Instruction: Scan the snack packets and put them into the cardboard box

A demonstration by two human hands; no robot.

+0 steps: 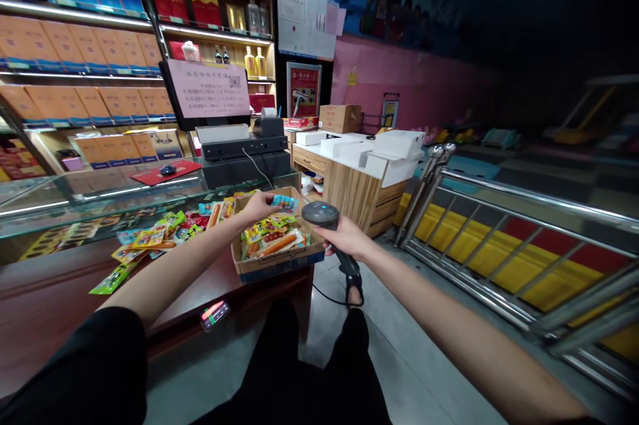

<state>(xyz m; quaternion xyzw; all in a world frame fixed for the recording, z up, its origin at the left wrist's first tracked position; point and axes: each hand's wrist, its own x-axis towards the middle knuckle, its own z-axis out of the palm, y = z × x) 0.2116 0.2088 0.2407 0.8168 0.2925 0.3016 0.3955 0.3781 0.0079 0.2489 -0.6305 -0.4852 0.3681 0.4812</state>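
Note:
My left hand (259,208) pinches a small blue snack packet (285,203) over a cardboard box (284,264). My right hand (345,239) is wrapped round the grip of a black handheld barcode scanner (319,214), just right of the box; its head points toward the box and a small blue light shows on top. Inside the box lie yellow-green packets and wrapped sausages (275,245). To the left, a loose pile of colourful snack packets (154,236) is spread on the dark red counter (200,272).
A glass display case (100,192) backs the counter, with a register screen (208,90) and mouse (168,170). Boxed goods fill the shelves (84,45) behind. A phone-like device (214,315) lies at the counter's front. Metal railing (479,232) stands at right; the scanner's cable (327,294) hangs low.

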